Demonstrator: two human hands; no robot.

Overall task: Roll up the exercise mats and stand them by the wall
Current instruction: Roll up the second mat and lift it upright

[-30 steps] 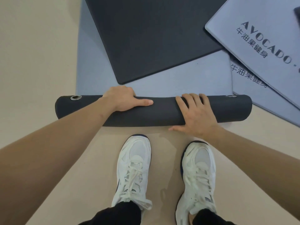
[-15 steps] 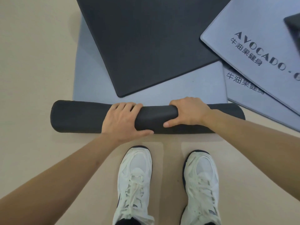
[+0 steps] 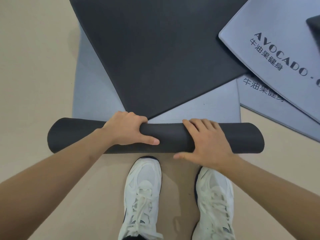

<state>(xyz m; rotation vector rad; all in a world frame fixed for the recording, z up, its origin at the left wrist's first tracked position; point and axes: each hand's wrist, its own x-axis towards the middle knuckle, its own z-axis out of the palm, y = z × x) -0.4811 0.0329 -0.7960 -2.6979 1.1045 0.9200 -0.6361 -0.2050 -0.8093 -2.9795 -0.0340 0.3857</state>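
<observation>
A mat lies half rolled on the floor; its dark roll (image 3: 169, 135) runs left to right just ahead of my feet, and its flat grey-blue part (image 3: 90, 80) stretches away behind it. My left hand (image 3: 128, 129) grips the roll left of centre, fingers curled over the far side, thumb along the near side. My right hand (image 3: 207, 141) lies flat on the roll right of centre with fingers straight and thumb spread toward the floor. A black flat mat (image 3: 155, 49) lies askew on top of the grey-blue part, its near corner almost touching the roll.
Two more grey-blue mats printed "AVOCADO" overlap at the right, the upper mat (image 3: 277, 40) over a lower mat (image 3: 256, 94). A dark mat corner (image 3: 314, 28) shows at the right edge. My white shoes (image 3: 143, 196) stand on beige floor (image 3: 34, 84) just behind the roll.
The roll has turned further away from me and grown thicker. My hands swapped roles: the left now curls over the roll, the right now lies flat on it.
</observation>
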